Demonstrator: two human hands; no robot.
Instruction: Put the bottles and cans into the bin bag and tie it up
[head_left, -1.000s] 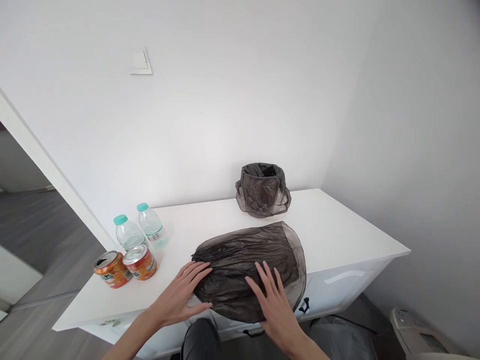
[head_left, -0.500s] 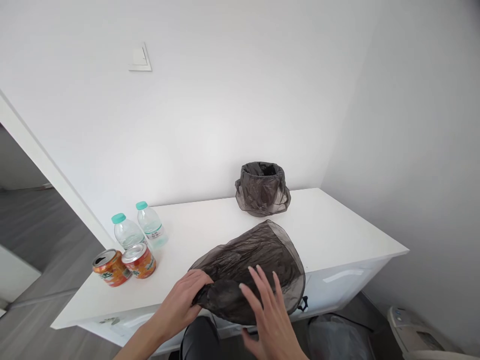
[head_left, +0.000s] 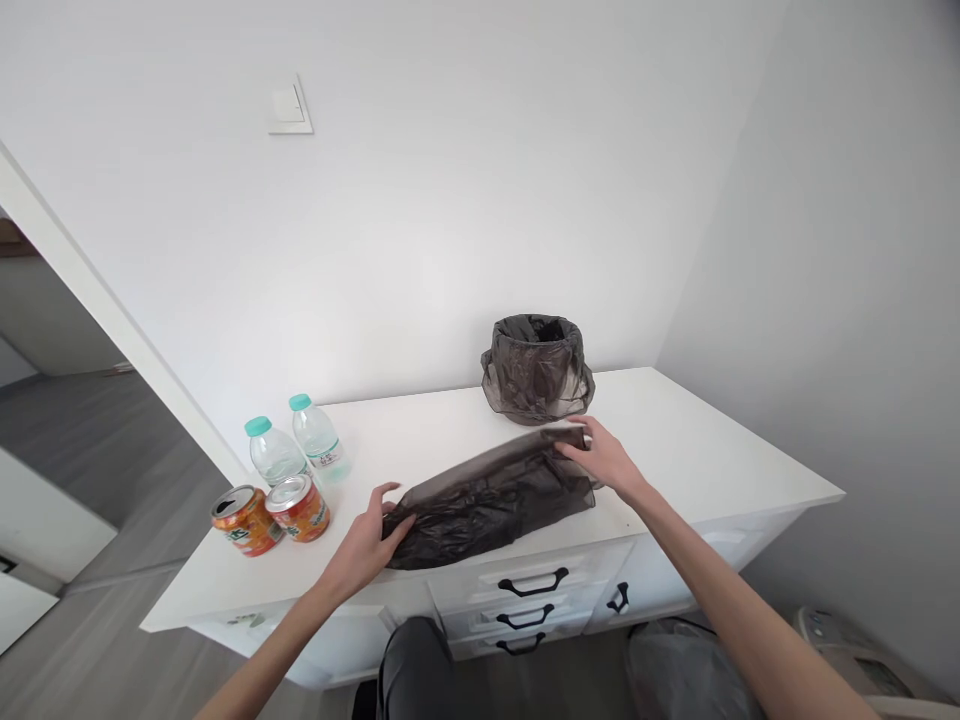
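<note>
A dark translucent plastic bag (head_left: pixel 480 505) lies stretched along the front part of the white cabinet top, folded into a long strip. Its left end is pinched by my left hand (head_left: pixel 375 530), thumb on top. My right hand (head_left: pixel 600 458) grips the upper right corner between thumb and fingers. Just behind that hand stands a round bin (head_left: pixel 536 370) lined with a similar dark bag, whose edge hangs over the outside.
At the left of the cabinet top (head_left: pixel 420 430) stand two orange cans (head_left: pixel 247 522) and two clear bottles (head_left: pixel 319 437) with teal caps. Black handles (head_left: pixel 534 583) mark the drawers below. A bin with a clear liner (head_left: pixel 686 670) is on the floor.
My right hand has moved up and right and taken hold of the bag's corner. The bag, bulging open before, is now flatter and lies on the cabinet top. The view has shifted slightly.
</note>
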